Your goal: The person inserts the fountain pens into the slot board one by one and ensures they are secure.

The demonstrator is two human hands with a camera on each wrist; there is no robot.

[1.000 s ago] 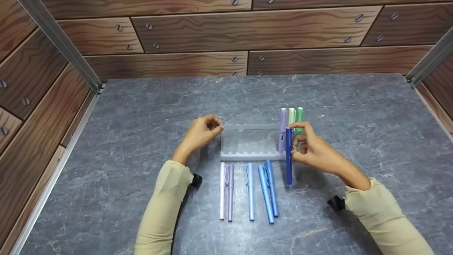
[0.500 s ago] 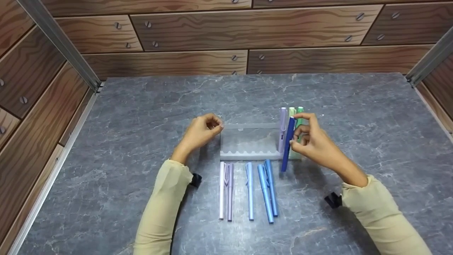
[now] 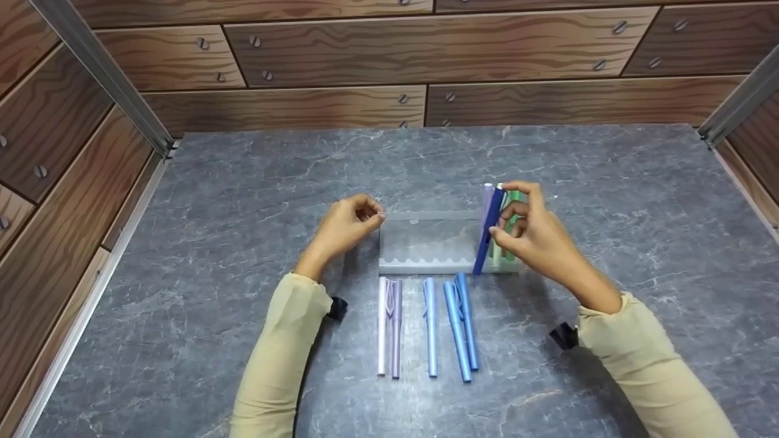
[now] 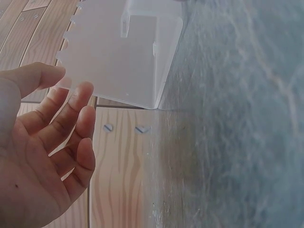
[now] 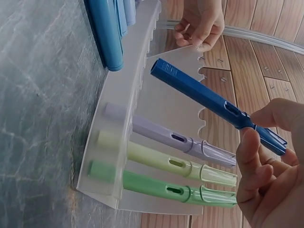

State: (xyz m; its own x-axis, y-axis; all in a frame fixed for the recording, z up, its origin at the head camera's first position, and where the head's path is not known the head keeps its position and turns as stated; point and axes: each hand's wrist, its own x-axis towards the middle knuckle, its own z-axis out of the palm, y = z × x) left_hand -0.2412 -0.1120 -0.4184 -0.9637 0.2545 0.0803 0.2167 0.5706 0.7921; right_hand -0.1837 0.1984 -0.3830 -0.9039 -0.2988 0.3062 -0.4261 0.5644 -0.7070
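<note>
My right hand (image 3: 530, 234) pinches a dark blue pen (image 3: 488, 234) by its clip end, tilted, over the right part of a frosted clear pen stand (image 3: 429, 267). In the right wrist view, the pen's free end (image 5: 164, 69) points at the notched rim, apart from it. A lilac pen (image 5: 161, 133), a pale green pen (image 5: 154, 156) and a green pen (image 5: 152, 184) stand side by side in that end of the stand. At the opposite end, my left hand (image 3: 350, 225) pinches the stand's upper corner between thumb and forefinger, its other fingers loosely curled (image 4: 85, 152).
In front of the stand lie a whitish pen (image 3: 382, 328), a purple pen (image 3: 397, 331), a light blue pen (image 3: 431, 328) and two blue pens (image 3: 457, 331), one partly against the other. The marbled tabletop (image 3: 255, 176) ends at wood-patterned walls (image 3: 335, 58).
My right hand has carried the dark blue pen away from me and slightly left, tilting it and bringing it over the stand beside the lilac pen. My left hand keeps its place.
</note>
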